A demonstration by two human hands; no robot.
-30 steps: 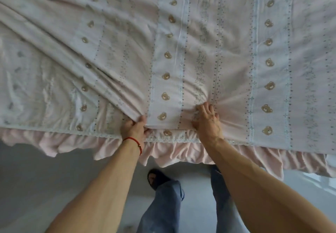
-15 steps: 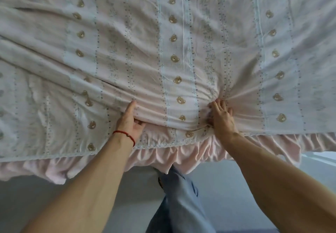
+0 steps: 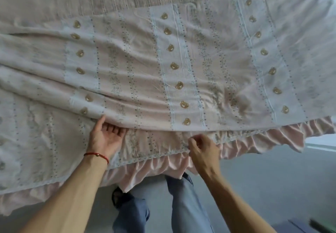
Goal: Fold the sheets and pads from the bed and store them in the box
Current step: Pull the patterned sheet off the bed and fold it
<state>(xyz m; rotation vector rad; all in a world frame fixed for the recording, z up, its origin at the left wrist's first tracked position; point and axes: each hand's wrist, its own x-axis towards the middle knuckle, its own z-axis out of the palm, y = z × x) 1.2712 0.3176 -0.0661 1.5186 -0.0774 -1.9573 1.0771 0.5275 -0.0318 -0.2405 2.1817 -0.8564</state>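
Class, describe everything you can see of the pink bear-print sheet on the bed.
The pale pink sheet with blue stripes and small brown bear faces looks like thin, soft cotton. It lies spread and rumpled across the bed, with long creases on the left and one layer folded over another. A gathered pink ruffle hangs off the near edge. The left hand, palm up, has its fingers under the folded layer's edge; the right hand pinches the trimmed hem.

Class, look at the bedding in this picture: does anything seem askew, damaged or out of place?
No damage or spill shows. The sheet lies rumpled and skewed, its folded layer sagging unevenly above the ruffled hem. The left hand reaches under that fold; the right hand pinches the edge.
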